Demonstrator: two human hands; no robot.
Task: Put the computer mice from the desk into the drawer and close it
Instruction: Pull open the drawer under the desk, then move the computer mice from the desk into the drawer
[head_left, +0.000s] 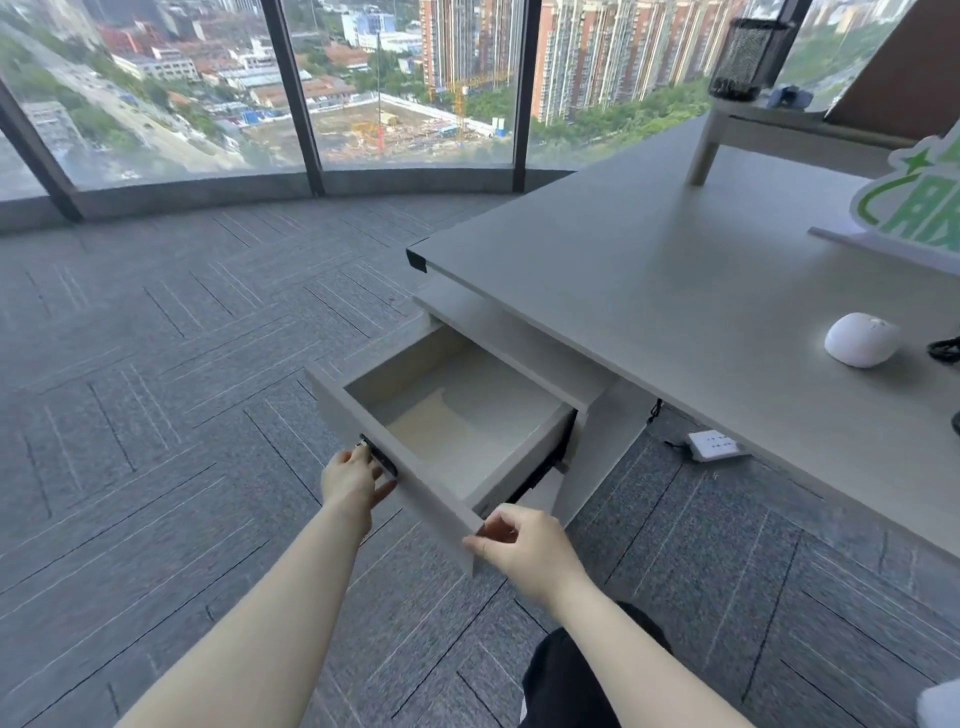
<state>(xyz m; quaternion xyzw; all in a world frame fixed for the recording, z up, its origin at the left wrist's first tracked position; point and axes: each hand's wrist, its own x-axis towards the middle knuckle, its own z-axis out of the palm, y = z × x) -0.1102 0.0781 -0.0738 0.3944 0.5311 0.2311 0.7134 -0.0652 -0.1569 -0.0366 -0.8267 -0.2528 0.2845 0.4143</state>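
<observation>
Under the desk (649, 291), drawer (457, 415) is pulled out, nothing visible inside. Left hand (350, 480) grips the black handle (379, 457); right hand (524, 545) pinches the front panel's corner, probably steadying it. White mouse (862, 340) sits on the desktop, well apart, not yet moved.

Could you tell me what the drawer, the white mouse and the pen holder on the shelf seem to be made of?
The drawer looks like laminated board: matte grey front, pale smooth panels inside, flat square edges. The white mouse appears to be moulded plastic, smooth with a soft sheen. The pen holder seems to be black metal mesh, since light shows through its fine grid; the material itself is a guess.
</observation>
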